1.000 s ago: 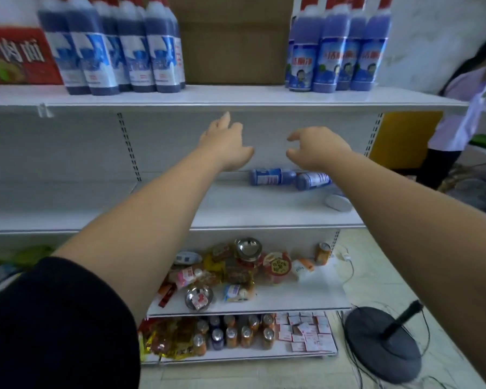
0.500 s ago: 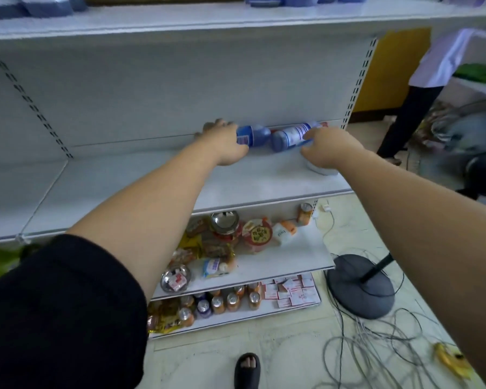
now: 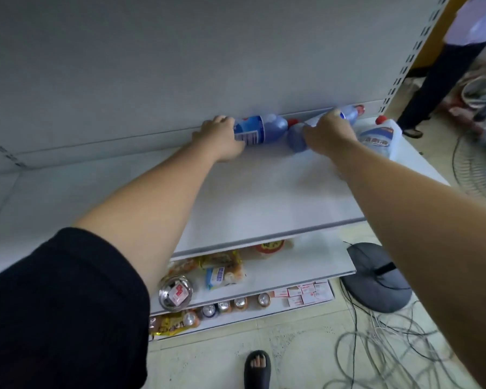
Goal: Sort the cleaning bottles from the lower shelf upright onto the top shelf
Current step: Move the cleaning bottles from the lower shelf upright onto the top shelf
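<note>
Two blue cleaning bottles lie on their sides at the back of the white lower shelf (image 3: 264, 197). My left hand (image 3: 222, 138) grips the left bottle (image 3: 261, 129) by its base end, fingers wrapped over it. My right hand (image 3: 327, 133) grips the second bottle (image 3: 296, 137), which lies slanted with its red cap toward the back right. A third bottle (image 3: 379, 136), pale with a red cap, lies on its side at the shelf's right end, untouched. The top shelf is out of view.
Below are shelves with snack packs, a metal bowl (image 3: 176, 292) and cans. A round black stand base (image 3: 376, 279) and loose cables (image 3: 382, 349) lie on the floor at right. Another person's legs (image 3: 438, 77) stand beyond the shelf's right end. A sandalled foot (image 3: 257, 366) shows below.
The view has tilted down, so the top shelf has left the frame. Both hands reached down to the back of the lower shelf and closed round the two lying bottles.
</note>
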`<move>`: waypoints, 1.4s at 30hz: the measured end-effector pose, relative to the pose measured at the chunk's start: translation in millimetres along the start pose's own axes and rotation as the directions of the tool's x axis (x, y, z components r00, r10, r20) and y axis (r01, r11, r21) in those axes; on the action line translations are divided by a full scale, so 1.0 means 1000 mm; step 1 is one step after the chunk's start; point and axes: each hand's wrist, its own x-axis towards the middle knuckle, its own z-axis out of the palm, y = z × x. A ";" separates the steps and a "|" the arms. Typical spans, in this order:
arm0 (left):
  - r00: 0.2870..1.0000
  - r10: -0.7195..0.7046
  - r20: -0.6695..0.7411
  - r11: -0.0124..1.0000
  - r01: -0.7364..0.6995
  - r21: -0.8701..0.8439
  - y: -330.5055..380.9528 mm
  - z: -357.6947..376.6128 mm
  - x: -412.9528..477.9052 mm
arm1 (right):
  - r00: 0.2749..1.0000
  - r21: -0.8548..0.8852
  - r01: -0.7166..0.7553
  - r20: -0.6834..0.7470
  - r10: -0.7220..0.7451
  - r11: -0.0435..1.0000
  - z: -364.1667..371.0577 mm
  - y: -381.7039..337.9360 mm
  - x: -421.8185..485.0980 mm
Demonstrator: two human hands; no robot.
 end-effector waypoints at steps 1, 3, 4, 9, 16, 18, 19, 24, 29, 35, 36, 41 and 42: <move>1.000 0.004 0.004 1.000 -0.004 -0.004 -0.001 0.002 0.006 | 1.000 -0.010 0.017 -0.023 -0.017 1.000 0.000 -0.002 0.008; 1.000 0.018 0.009 1.000 -0.018 0.019 -0.003 0.005 0.015 | 1.000 0.025 -0.022 0.011 0.021 0.999 0.000 -0.006 0.027; 1.000 0.022 0.009 0.998 -0.023 0.054 -0.002 0.006 0.018 | 0.997 0.087 -0.064 0.036 0.062 0.994 0.003 -0.007 0.033; 0.999 -0.004 -0.038 0.971 0.013 0.238 -0.001 0.014 0.024 | 0.959 0.503 -0.284 0.165 0.232 0.816 0.021 -0.002 0.062; 0.999 -0.043 0.030 0.993 0.047 -0.111 0.011 0.014 0.012 | 0.881 0.841 -0.456 0.380 0.281 0.292 0.041 0.013 0.067; 0.995 -0.081 0.051 0.992 0.085 -0.095 0.016 0.013 0.004 | 0.890 0.841 -0.437 0.351 0.292 0.320 0.039 0.012 0.056; 0.993 -0.099 0.068 0.988 0.106 -0.108 0.018 0.014 0.000 | 0.892 0.845 -0.435 0.359 0.275 0.310 0.034 0.010 0.044; 0.970 -0.179 0.162 0.892 0.230 -0.390 0.015 0.023 -0.026 | 0.909 0.912 -0.410 0.408 0.089 0.000 0.011 -0.002 -0.011; 0.956 -0.228 0.186 0.612 0.289 -0.736 0.015 0.008 -0.068 | 0.937 0.899 -0.348 0.344 -0.065 -0.265 0.001 -0.002 -0.066; 0.968 -0.212 0.132 0.357 0.203 -0.912 0.037 -0.012 -0.128 | 0.925 0.852 -0.373 0.311 -0.218 -0.367 -0.018 0.004 -0.135; 0.969 -0.214 0.127 0.326 0.193 -0.926 0.041 -0.014 -0.139 | 0.929 0.853 -0.359 0.290 -0.228 -0.378 -0.022 0.004 -0.145; 0.986 -0.134 0.103 0.137 0.122 -0.983 0.057 -0.021 -0.199 | 0.938 0.836 -0.286 0.143 -0.317 -0.468 -0.043 0.006 -0.200; 0.988 -0.117 0.100 0.111 0.113 -0.987 0.059 -0.024 -0.212 | 0.935 0.830 -0.278 0.119 -0.333 -0.484 -0.048 0.007 -0.212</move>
